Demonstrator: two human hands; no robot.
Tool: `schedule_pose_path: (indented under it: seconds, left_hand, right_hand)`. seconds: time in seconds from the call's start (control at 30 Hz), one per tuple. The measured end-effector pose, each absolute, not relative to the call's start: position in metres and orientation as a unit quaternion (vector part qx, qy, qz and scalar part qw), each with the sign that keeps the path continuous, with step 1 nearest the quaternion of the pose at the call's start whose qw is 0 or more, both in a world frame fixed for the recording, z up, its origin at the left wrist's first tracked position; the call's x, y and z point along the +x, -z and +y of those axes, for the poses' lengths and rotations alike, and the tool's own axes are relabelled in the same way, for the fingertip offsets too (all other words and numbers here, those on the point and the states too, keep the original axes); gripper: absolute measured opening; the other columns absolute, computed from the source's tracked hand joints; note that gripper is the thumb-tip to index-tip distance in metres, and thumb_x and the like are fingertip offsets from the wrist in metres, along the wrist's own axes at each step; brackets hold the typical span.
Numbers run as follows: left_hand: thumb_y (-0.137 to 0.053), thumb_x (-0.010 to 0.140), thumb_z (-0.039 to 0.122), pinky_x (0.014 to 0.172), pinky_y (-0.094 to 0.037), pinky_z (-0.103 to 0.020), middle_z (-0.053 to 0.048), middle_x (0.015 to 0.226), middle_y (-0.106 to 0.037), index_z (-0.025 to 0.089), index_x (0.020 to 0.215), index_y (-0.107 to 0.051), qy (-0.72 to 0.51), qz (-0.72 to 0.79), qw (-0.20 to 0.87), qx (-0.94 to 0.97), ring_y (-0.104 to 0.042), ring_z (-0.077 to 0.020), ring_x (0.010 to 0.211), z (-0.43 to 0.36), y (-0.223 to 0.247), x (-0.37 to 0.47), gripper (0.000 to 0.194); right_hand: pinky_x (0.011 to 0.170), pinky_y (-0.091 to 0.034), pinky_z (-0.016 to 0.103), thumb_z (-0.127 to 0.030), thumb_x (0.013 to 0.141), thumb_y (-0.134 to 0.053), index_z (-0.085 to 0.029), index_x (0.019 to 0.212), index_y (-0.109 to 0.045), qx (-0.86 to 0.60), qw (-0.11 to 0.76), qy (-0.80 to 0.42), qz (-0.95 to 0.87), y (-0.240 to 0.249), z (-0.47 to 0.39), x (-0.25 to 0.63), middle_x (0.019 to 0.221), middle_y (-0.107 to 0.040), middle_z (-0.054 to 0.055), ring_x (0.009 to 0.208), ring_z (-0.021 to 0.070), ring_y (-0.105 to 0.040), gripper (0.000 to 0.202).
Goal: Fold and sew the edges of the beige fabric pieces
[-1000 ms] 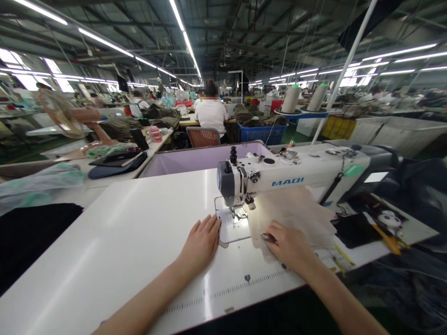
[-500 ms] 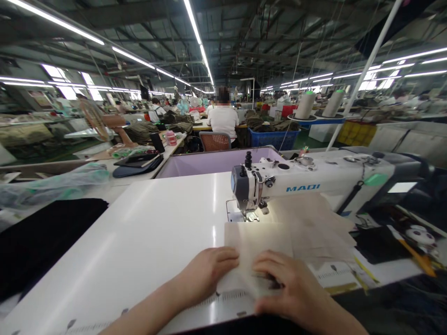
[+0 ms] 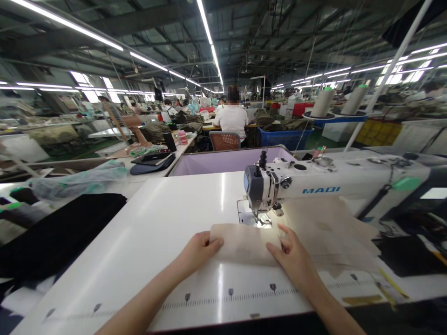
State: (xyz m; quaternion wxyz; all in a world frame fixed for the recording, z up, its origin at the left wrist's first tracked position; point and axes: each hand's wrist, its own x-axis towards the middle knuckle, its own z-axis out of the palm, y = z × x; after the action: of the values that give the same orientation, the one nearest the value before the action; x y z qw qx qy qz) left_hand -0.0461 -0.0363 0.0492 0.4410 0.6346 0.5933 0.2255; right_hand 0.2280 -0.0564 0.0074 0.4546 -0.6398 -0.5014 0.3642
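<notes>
My left hand (image 3: 204, 246) pinches beige fabric piece (image 3: 244, 244) at left end, thumb on top; my right hand (image 3: 291, 253) grips right end, fingers curled. Forearms angled inward. Fabric just before sewing machine's needle area (image 3: 261, 218).

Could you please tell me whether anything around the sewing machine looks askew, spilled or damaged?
I see nothing spilled or damaged. Slightly askew is the beige fabric pile under the arm of the sewing machine: its right-hand edges jut unevenly instead of lining up.
</notes>
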Motion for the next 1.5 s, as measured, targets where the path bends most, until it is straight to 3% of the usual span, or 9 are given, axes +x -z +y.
schedule_pose_path:
  seconds: [0.1, 0.33, 0.53, 0.63, 0.73, 0.8, 1.0, 1.1, 1.5]
  left_hand:
    - [-0.053, 0.082, 0.05, 0.057, -0.038, -0.027, -0.001, 0.071, -0.061, 0.018, 0.075, -0.062, -0.233, 0.612, 0.391, 0.647, -0.055, -0.0194, 0.066, -0.036, -0.041, -0.042, 0.034]
    - [-0.051, 0.085, 0.039, 0.066, -0.045, -0.029, -0.003, 0.075, -0.064, 0.019, 0.073, -0.064, -0.25, 0.643, 0.307, 0.656, -0.06, -0.0212, 0.073, -0.052, -0.043, -0.035, 0.026]
    - [-0.051, 0.087, 0.032, 0.07, -0.048, -0.031, -0.003, 0.075, -0.064, 0.019, 0.071, -0.064, -0.263, 0.661, 0.274, 0.647, -0.062, -0.0221, 0.074, -0.059, -0.04, -0.031, 0.023]
    - [-0.05, 0.088, 0.029, 0.074, -0.049, -0.034, -0.003, 0.082, -0.065, 0.018, 0.102, -0.069, -0.286, 0.674, 0.273, 0.624, -0.063, -0.0228, 0.078, -0.063, -0.036, -0.029, 0.026]
    - [-0.046, 0.091, 0.03, 0.076, -0.051, -0.035, -0.003, 0.087, -0.064, 0.014, 0.148, -0.039, -0.328, 0.696, 0.267, 0.58, -0.065, -0.0218, 0.079, -0.071, -0.031, -0.025, 0.059]
    - [-0.043, 0.094, 0.032, 0.076, -0.051, -0.035, -0.003, 0.089, -0.063, 0.014, 0.153, -0.028, -0.34, 0.7, 0.251, 0.576, -0.065, -0.021, 0.079, -0.077, -0.029, -0.023, 0.063]
    - [-0.04, 0.099, 0.031, 0.068, -0.049, -0.034, -0.002, 0.082, -0.062, 0.021, 0.109, -0.054, -0.316, 0.701, 0.232, 0.596, -0.063, -0.0213, 0.073, -0.09, -0.032, -0.024, 0.02]
    - [-0.04, 0.098, 0.027, 0.07, -0.05, -0.034, -0.004, 0.084, -0.062, 0.022, 0.087, -0.058, -0.308, 0.675, 0.221, 0.633, -0.063, -0.0215, 0.077, -0.089, -0.033, -0.026, 0.022]
    - [-0.043, 0.098, 0.027, 0.074, -0.052, -0.033, -0.006, 0.087, -0.064, 0.022, 0.099, -0.072, -0.295, 0.673, 0.233, 0.637, -0.065, -0.0216, 0.081, -0.084, -0.033, -0.03, 0.03]
  right_hand:
    - [0.08, -0.058, 0.037, -0.054, 0.074, -0.074, -0.02, 0.148, -0.04, -0.606, 0.488, -0.407, -0.479, -0.004, -0.066, 0.221, 0.1, -0.074, 0.009, 0.09, 0.0278, -0.073, 0.088]
    - [0.077, -0.059, 0.033, -0.06, 0.084, -0.063, -0.017, 0.147, -0.04, -0.591, 0.474, -0.375, -0.534, -0.004, -0.078, 0.219, 0.107, -0.072, 0.011, 0.09, 0.0241, -0.074, 0.079]
    - [0.077, -0.059, 0.027, -0.053, 0.085, -0.063, -0.026, 0.098, -0.078, -0.579, 0.4, -0.33, -0.629, 0.0, -0.073, 0.229, 0.097, -0.078, 0.005, 0.088, 0.0236, -0.073, 0.034]
    - [0.076, -0.059, 0.029, -0.052, 0.085, -0.062, -0.027, 0.09, -0.08, -0.591, 0.372, -0.318, -0.642, 0.004, -0.069, 0.23, 0.094, -0.079, 0.004, 0.085, 0.0253, -0.073, 0.031]
    - [0.079, -0.059, 0.031, -0.051, 0.085, -0.061, -0.028, 0.094, -0.08, -0.604, 0.36, -0.303, -0.643, 0.007, -0.068, 0.231, 0.098, -0.079, 0.003, 0.087, 0.0255, -0.073, 0.031]
    - [0.078, -0.059, 0.03, -0.052, 0.084, -0.062, -0.03, 0.094, -0.08, -0.607, 0.35, -0.301, -0.647, 0.008, -0.069, 0.233, 0.098, -0.079, 0.002, 0.087, 0.025, -0.074, 0.03]
    - [0.077, -0.058, 0.028, -0.052, 0.087, -0.061, -0.031, 0.097, -0.079, -0.597, 0.35, -0.289, -0.661, 0.004, -0.069, 0.232, 0.102, -0.078, 0.001, 0.095, 0.0254, -0.072, 0.03]
    - [0.075, -0.059, 0.027, -0.051, 0.088, -0.06, -0.031, 0.096, -0.079, -0.588, 0.335, -0.298, -0.673, 0.004, -0.068, 0.232, 0.1, -0.078, 0.001, 0.093, 0.0251, -0.073, 0.029]
    - [0.077, -0.06, 0.025, -0.057, 0.085, -0.062, -0.036, 0.098, -0.08, -0.598, 0.282, -0.309, -0.684, 0.016, -0.061, 0.246, 0.103, -0.079, -0.002, 0.092, 0.0245, -0.075, 0.031]
